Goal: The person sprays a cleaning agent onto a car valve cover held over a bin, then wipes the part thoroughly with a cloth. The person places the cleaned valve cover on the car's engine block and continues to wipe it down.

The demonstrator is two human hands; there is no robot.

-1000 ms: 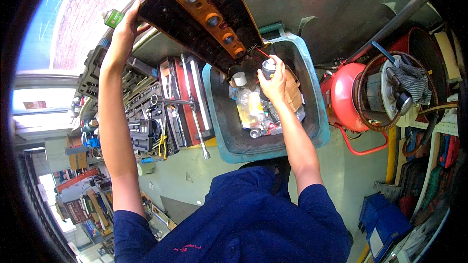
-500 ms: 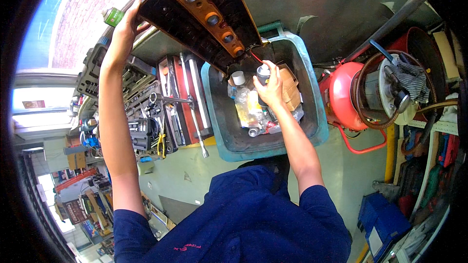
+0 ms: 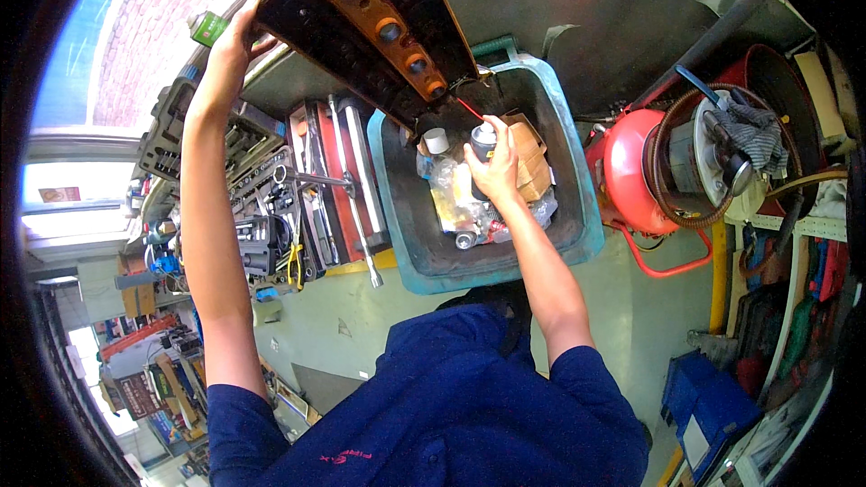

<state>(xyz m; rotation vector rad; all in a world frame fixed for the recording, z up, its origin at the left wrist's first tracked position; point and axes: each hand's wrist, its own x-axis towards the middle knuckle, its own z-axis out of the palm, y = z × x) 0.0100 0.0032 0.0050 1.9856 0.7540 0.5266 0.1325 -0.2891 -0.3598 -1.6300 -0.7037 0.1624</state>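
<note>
One spray can [image 3: 482, 144] sits in our right hand [image 3: 499, 169], dark body, pale top, held over the bin. Our fingers are wrapped round it, with the index finger up at the nozzle; can't tell if it's pressed. A thin red straw [image 3: 469, 108] runs from the top toward the low end of a big metal cover [image 3: 374, 14], and we can't say if the tip touches.

That cover is dark and grimy, with an orange-brown strip and a row of round holes down the middle. It's tilted, low end hanging over the far left part of the bin. Our left hand [image 3: 236, 38] has its upper left edge, fingers closed on it.

Below is the blue-green bin [image 3: 386, 189] with cardboard [image 3: 534, 167], crumpled clear plastic [image 3: 446, 182] and a white cap [image 3: 436, 140] inside.

Just left of the bin we've got a red tool tray [image 3: 338, 189] with a cross-shaped wrench [image 3: 350, 185] lying across it, then yellow-handled pliers [image 3: 295, 266] near some sockets. A green can [image 3: 208, 28] shows right beside our left hand, by the window. Over to the right there's a red tank [image 3: 631, 162] with a coiled brown hose next to it, and a blue box [image 3: 708, 406] lower down.
</note>
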